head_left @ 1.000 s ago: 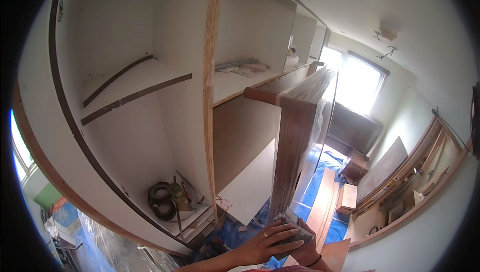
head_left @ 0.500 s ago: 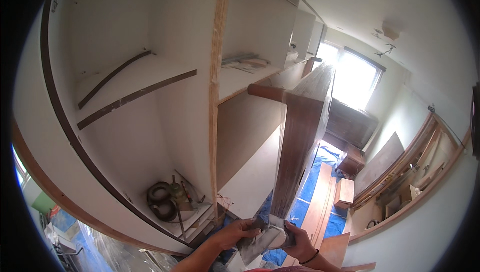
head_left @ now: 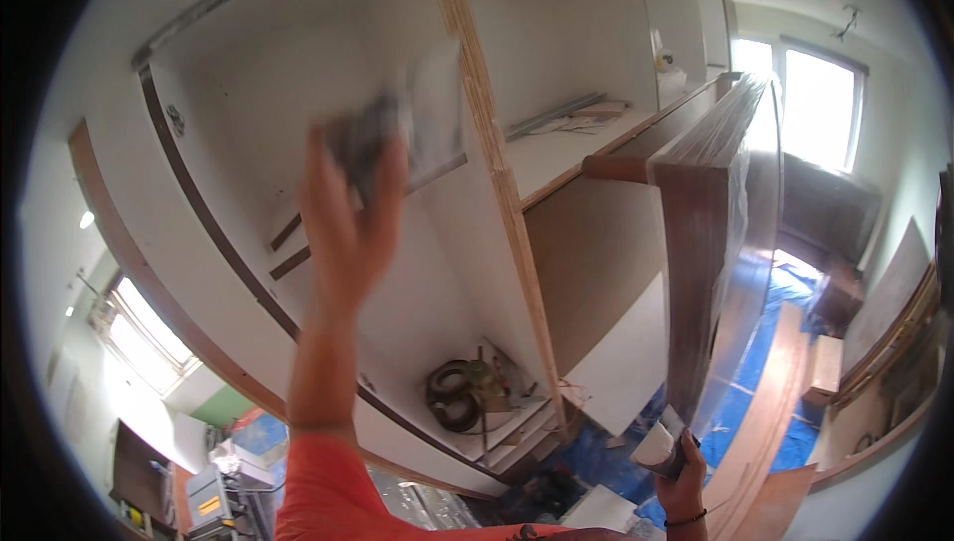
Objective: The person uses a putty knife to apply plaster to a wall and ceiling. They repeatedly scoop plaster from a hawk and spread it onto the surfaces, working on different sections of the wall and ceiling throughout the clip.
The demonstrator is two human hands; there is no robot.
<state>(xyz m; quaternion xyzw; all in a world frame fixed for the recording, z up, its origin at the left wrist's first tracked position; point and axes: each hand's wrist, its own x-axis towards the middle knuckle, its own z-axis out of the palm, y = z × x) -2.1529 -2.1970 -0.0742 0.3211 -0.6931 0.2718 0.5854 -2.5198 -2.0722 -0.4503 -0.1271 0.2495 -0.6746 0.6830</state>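
My left hand (head_left: 348, 213) is raised in front of the open cabinet and blurred by motion. Its fingers close round the dark grip of a broad putty knife (head_left: 432, 114), whose pale flat blade is next to the cabinet's raw wood edge strip (head_left: 477, 94). Low on the right, my right hand (head_left: 682, 481) grips a second putty knife (head_left: 675, 420) that carries a lump of white putty (head_left: 656, 447). A dark band sits on this wrist.
White cabinet compartments (head_left: 566, 34) fill the middle. A coiled dark hose (head_left: 452, 397) lies in the lower one. A brown panel wrapped in plastic (head_left: 696, 243) stands to the right. Long boards (head_left: 765, 422) rest on blue sheeting (head_left: 730, 442). A window (head_left: 820, 94) is behind.
My hands have moved apart. The left has risen with its putty knife toward the cabinet; the right has shifted rightward, keeping the putty-laden one. The view has turned left.
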